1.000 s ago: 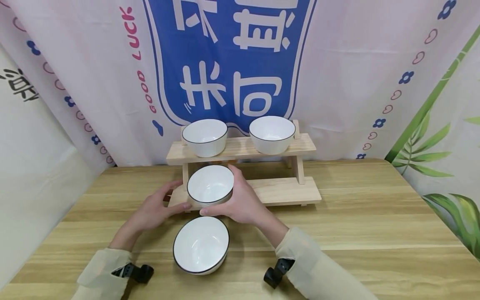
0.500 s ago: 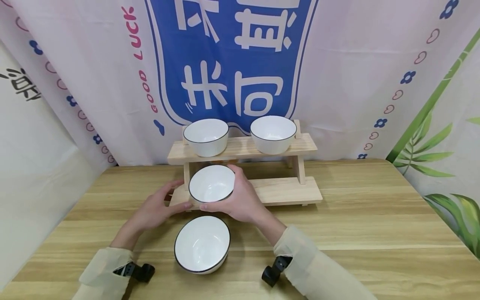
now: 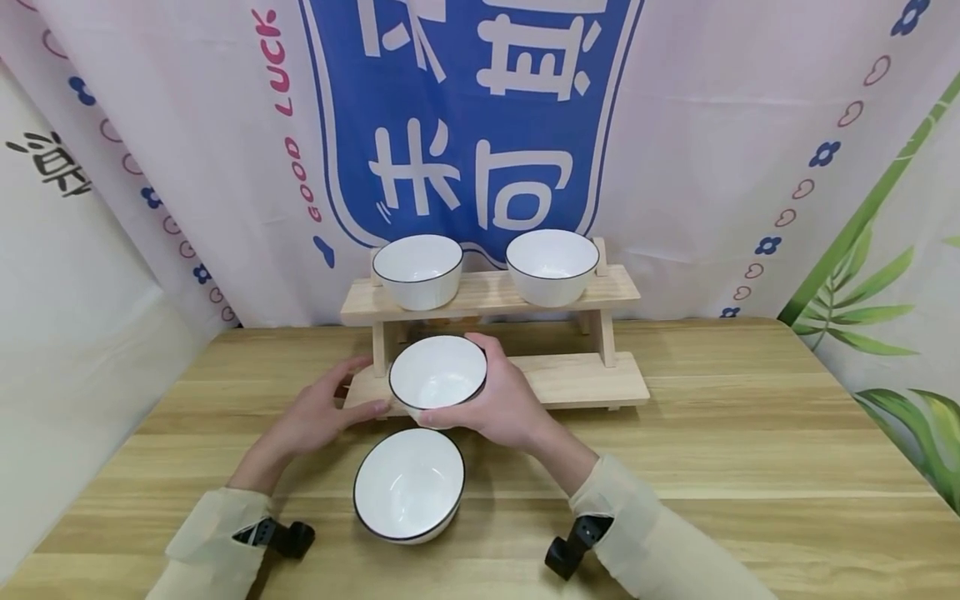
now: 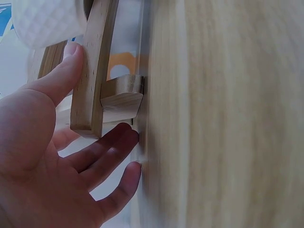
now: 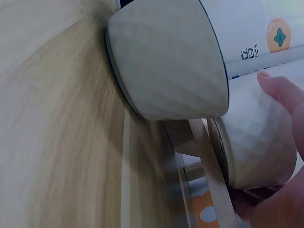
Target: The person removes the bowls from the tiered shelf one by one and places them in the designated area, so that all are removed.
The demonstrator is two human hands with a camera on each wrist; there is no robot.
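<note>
My right hand (image 3: pixel 504 404) grips a round, white, china-looking bowl (image 3: pixel 437 373) at the front of the pale wooden stand (image 3: pixel 585 382); my left hand (image 3: pixel 318 417), loosely spread, touches its end, maybe steadying it.

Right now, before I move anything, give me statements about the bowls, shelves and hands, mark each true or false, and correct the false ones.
1. The right hand holds a bowl. True.
2. The left hand holds a bowl too. False: it is at the left end of the lower shelf.
3. Two bowls stand on the upper shelf. True.
4. The front bowl stands on the lower shelf. False: it is on the table.
5. All four bowls have dark rims. True.
</note>
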